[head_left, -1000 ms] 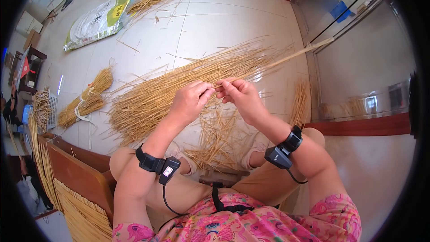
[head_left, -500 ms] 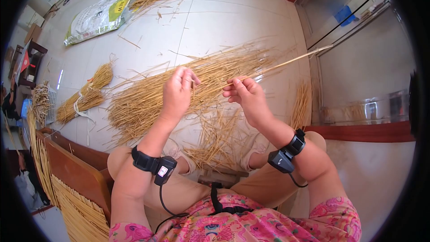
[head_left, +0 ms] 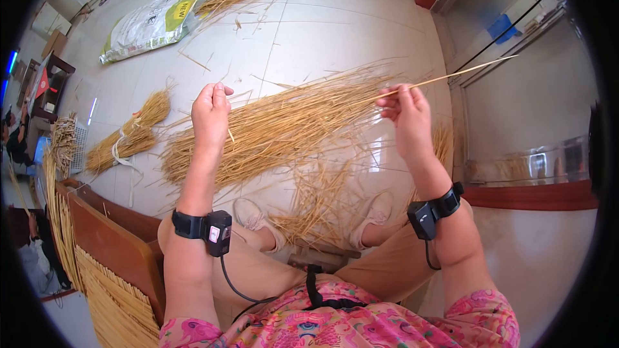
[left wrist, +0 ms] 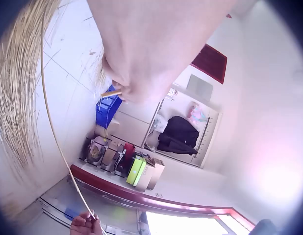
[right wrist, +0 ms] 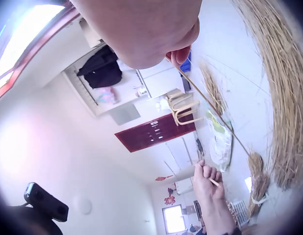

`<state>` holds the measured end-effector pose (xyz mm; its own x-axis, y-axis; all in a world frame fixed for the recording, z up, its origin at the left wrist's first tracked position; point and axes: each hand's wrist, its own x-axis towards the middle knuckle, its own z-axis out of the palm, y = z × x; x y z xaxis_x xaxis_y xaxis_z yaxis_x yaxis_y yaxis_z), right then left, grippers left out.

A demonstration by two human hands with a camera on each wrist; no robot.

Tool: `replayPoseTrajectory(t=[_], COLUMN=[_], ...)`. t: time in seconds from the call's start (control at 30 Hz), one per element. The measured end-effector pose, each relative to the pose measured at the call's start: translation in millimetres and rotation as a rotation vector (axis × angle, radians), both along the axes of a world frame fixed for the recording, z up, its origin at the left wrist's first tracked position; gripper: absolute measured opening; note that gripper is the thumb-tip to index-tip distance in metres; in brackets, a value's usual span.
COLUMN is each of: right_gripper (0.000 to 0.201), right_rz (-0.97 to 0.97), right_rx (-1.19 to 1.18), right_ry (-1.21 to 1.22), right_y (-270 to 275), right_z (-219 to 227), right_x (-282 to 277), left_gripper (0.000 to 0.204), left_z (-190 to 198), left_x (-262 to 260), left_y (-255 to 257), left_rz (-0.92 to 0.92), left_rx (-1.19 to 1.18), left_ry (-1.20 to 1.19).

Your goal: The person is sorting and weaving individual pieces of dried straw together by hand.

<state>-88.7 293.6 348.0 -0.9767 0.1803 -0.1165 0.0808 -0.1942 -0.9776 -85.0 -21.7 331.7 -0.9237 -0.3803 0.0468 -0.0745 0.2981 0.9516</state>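
A large heap of straw (head_left: 277, 132) lies on the tiled floor beyond the person's knees. Over its right end the right hand (head_left: 411, 116) pinches a long thin straw stalk (head_left: 471, 71) between thumb and fingers. That stalk slants up and right past the hand in the head view, and the left wrist view shows its long curved length (left wrist: 53, 125). At the left, above the heap, the left hand (head_left: 211, 116) has its fingers curled. A short piece of straw (right wrist: 214, 182) sticks out of that fist, showing also in the left wrist view.
A tied straw bundle (head_left: 129, 132) lies left of the heap, and a printed sack (head_left: 151, 29) with straw behind it. Loose straw scraps (head_left: 316, 203) litter the floor between the shoes. A brown wooden piece of furniture (head_left: 109, 238) stands by the left knee, a glass door (head_left: 516, 103) at right.
The hands were together over the heap and have drawn apart, left hand leftward, right hand rightward and up. The long stalk has moved with the right hand.
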Motion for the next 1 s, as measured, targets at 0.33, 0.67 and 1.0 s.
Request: replayPoseTrajectory(t=[0.33,0.67,1.0], right_gripper=[0.02,0.023,0.025], right_rz=[-0.201,-0.032,-0.509], right_rx=[0.076,-0.156,-0.071], right_ry=[0.233,0.041,0.168], right_y=[30.1,3.5,102.0], right_z=[17.6,0.3,21.7], right_x=[-18.9,-5.9,-42.7], left_gripper=[0.024,0.036,0.021], left_z=[-20.4,-7.8,-21.3], left_x=[54.3,25.6,20.8], left_y=[67.6,57.4,33.2], left_rz=[-1.036,-0.295,-0.537], left_rx=[-0.646,-0.884,-0.738], left_ry=[0.203,0.354,0.25])
